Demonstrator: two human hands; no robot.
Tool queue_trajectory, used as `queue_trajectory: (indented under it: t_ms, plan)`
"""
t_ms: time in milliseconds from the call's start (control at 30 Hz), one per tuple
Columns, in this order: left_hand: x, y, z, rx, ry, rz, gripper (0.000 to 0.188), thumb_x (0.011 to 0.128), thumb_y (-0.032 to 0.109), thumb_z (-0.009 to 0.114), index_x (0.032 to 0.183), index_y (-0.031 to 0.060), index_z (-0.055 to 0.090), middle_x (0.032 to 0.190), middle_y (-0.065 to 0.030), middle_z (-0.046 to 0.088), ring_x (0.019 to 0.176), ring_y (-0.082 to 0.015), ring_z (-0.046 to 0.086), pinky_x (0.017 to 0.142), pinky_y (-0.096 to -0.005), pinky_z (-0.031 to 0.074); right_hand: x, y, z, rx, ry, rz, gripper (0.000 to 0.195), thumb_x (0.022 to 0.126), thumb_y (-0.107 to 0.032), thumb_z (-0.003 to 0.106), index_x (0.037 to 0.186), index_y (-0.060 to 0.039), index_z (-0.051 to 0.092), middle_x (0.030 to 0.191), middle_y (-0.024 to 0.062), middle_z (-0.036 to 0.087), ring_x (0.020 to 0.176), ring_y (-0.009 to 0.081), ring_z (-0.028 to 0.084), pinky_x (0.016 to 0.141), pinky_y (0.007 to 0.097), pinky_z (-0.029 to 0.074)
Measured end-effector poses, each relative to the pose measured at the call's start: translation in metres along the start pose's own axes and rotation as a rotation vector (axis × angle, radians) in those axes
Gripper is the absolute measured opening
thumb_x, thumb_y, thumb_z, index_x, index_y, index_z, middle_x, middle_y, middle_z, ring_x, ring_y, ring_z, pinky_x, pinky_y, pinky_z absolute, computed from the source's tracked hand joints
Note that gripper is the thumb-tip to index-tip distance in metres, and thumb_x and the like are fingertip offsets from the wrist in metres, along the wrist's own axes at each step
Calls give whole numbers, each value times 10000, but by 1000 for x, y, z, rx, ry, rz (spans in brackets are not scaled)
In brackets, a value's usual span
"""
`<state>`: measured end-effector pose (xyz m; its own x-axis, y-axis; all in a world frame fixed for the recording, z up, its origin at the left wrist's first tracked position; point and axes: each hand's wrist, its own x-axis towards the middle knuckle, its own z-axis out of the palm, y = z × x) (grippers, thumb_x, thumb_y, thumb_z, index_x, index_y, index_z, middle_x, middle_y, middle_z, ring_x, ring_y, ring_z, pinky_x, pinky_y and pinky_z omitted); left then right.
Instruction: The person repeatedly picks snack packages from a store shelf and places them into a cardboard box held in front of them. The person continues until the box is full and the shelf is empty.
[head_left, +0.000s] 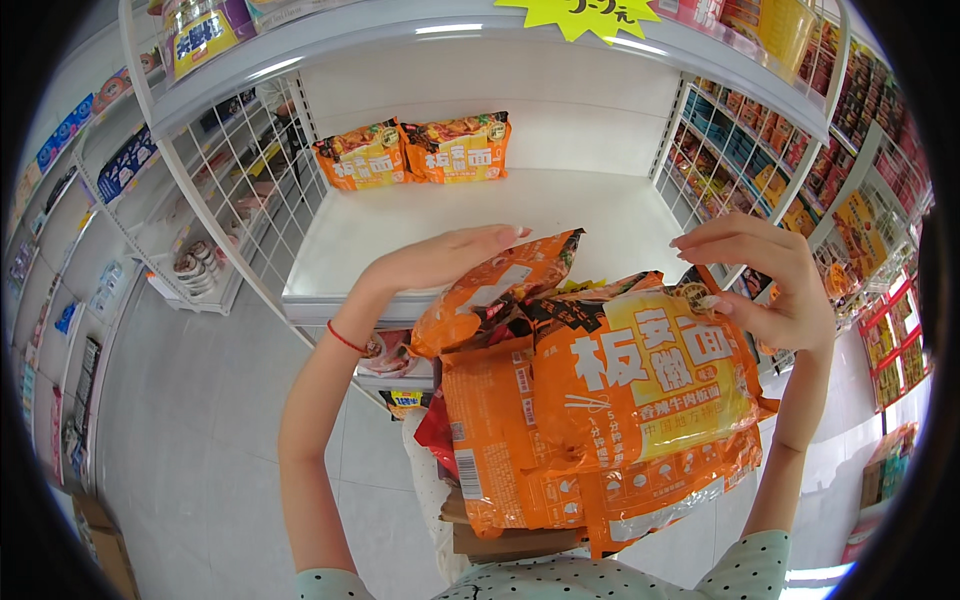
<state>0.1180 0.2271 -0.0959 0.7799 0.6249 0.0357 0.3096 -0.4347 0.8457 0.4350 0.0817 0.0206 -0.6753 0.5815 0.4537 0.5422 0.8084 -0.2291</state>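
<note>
Before me, an open cardboard box (517, 544) is heaped with orange plastic packets of instant noodles. My left hand (457, 255) lies along the upper edge of a tilted packet (487, 292) on the heap's left side; its thumb is hidden, so its hold is unclear. At the right, my right hand (772, 285) arches over the upper corner of the front noodle packet (652, 375), its thumb at that corner and its fingers spread apart. Two similar packets, a left one (364, 157) and a right one (457, 150), stand side by side against the shelf's back panel.
A white metal shelf (577, 210) spans the space ahead, with wire-grid sides (247, 172) and an upper shelf edge (450, 45) above. More goods fill the left racks (97, 172) and right racks (757, 150). Grey tiled floor (202, 420) lies left; another person (281, 105) stands beyond the left grid.
</note>
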Motion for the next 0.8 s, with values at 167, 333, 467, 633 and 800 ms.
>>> queue_trajectory:
  t_ms: [167, 333, 467, 633, 800]
  plan:
    - [9, -5, -40, 418, 207, -92, 537, 992, 372, 505, 1404, 32, 455, 1446, -152, 463, 1325, -266, 455, 1119, -378, 338, -9, 3, -2, -32, 20, 22, 297, 772, -101, 703, 1036, 30, 673, 1070, 176, 677, 958, 315, 677, 828, 360, 540]
    - [32, -70, -107, 1148, 589, -229, 721, 852, 257, 678, 1462, 60, 349, 1489, -114, 408, 1391, -271, 359, 1126, -496, 318, -20, 0, -5, -38, 44, 58, 295, 777, -111, 701, 1028, 42, 671, 1062, 186, 678, 957, 323, 677, 826, 367, 540]
    - [64, -105, -132, 1381, 590, -314, 838, 797, 254, 734, 1490, 86, 295, 1529, -91, 352, 1438, -226, 276, 1147, -555, 250, -35, -7, -14, -64, 62, 85, 314, 769, -148, 704, 1019, 41, 679, 1062, 202, 676, 949, 331, 676, 817, 375, 541]
    - [103, -114, -127, 1424, 602, -361, 800, 729, 306, 802, 1401, 100, 421, 1427, -68, 468, 1352, -190, 392, 1170, -533, 208, -55, -11, -15, -103, 119, 90, 342, 760, -208, 699, 1008, 27, 698, 1023, 189, 692, 888, 304, 691, 734, 333, 546]
    - [124, -105, -115, 1587, 654, -326, 603, 708, 325, 821, 1212, 94, 585, 1269, -51, 582, 1222, -186, 500, 1122, -510, 282, -65, -16, -21, -111, 121, 76, 353, 763, -214, 710, 1021, 27, 696, 1027, 188, 692, 870, 296, 692, 684, 323, 540]
